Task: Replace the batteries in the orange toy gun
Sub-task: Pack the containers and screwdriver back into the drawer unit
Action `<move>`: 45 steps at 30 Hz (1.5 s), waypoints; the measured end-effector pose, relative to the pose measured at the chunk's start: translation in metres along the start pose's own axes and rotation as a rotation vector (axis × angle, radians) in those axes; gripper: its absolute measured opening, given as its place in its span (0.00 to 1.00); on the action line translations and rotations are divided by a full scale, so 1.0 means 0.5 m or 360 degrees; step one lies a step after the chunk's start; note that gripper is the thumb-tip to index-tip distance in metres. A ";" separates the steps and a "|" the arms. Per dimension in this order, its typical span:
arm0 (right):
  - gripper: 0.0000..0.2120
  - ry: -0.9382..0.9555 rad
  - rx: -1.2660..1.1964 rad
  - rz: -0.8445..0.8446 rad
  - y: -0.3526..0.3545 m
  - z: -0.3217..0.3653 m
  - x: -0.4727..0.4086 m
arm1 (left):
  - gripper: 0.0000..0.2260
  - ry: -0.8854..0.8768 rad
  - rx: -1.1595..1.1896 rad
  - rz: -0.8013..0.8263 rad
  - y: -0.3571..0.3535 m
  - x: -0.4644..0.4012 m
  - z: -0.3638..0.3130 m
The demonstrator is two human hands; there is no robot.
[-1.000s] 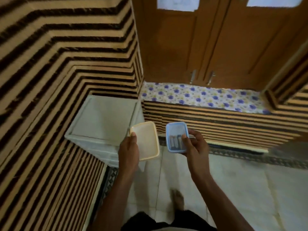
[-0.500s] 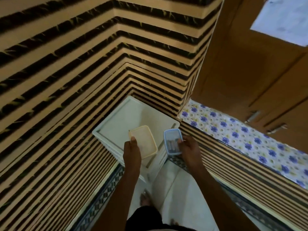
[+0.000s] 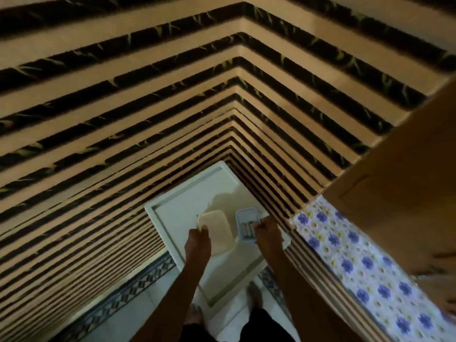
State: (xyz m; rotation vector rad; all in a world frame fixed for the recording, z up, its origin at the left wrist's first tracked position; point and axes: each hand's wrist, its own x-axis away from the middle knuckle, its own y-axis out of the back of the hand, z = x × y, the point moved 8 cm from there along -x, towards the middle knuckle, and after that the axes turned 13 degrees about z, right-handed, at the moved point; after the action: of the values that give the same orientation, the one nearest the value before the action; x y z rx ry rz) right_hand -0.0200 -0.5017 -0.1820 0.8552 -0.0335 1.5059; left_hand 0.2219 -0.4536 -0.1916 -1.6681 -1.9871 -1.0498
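While over the white table (image 3: 172, 213), left hand (image 3: 198, 245) grips cream lid (image 3: 219, 229), right hand (image 3: 269, 234) holds blue box (image 3: 243, 214) — batteries (image 3: 247, 229), seemingly, inside.

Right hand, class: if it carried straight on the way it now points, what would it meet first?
Probably nothing before the striped wall: the right hand, holding the blue box, points across the white surface. Depth is unclear.

The white rimmed plastic tabletop (image 3: 177, 213) lies open ahead, hemmed by striped tiled walls (image 3: 148, 99) behind and a floral-covered ledge (image 3: 350, 250) right.
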 end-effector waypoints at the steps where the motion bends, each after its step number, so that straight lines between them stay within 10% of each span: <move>1: 0.06 0.0037 0.0041 0.0049 0.001 0.009 -0.023 | 0.21 0.0020 0.0003 -0.0052 -0.006 -0.005 -0.003; 25: 0.14 0.0397 0.0411 0.0392 -0.001 0.026 -0.147 | 0.13 0.0306 -0.0268 -0.0677 0.003 0.061 0.030; 45: 0.04 0.0991 0.0542 0.0430 0.065 -0.065 0.002 | 0.08 -0.0114 -0.0332 -0.0785 -0.001 0.102 0.098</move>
State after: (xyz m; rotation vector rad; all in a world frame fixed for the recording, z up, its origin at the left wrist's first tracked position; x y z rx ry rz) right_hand -0.0638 -0.4896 -0.1894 0.6258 0.6009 2.0151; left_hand 0.2180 -0.3829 -0.1900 -1.3486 -2.4843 -1.4205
